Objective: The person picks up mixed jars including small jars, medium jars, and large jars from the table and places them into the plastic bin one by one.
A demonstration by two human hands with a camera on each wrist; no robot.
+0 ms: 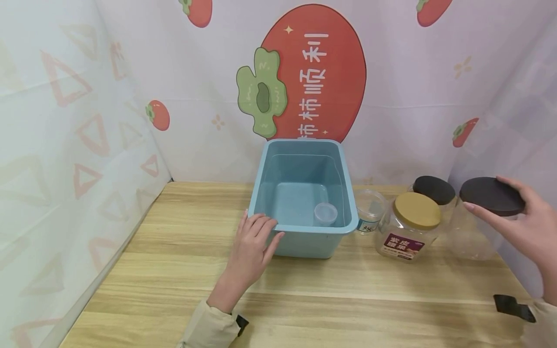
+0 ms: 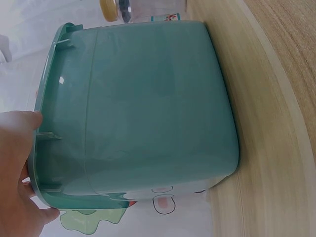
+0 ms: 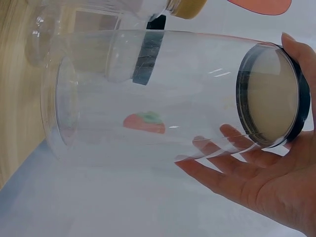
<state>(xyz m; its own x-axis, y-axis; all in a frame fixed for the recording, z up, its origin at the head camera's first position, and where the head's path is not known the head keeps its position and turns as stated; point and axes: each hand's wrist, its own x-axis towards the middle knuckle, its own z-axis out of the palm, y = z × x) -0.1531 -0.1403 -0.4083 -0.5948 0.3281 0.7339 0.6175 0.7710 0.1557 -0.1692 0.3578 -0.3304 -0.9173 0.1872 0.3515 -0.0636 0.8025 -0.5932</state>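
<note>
A blue plastic bin stands on the table, and inside it is a small clear round tub. My left hand grips the bin's near left corner, fingers over the rim and thumb outside. At the far right, my right hand holds a tall clear jar around its black lid, thumb on one side and fingers on the other. This jar is upright and looks empty; whether its base touches the table, I cannot tell.
Between bin and right hand stand a gold-lidded jar with a purple label, a second black-lidded jar behind it, and a small clear jar beside the bin. Printed cloth hangs behind the wooden table.
</note>
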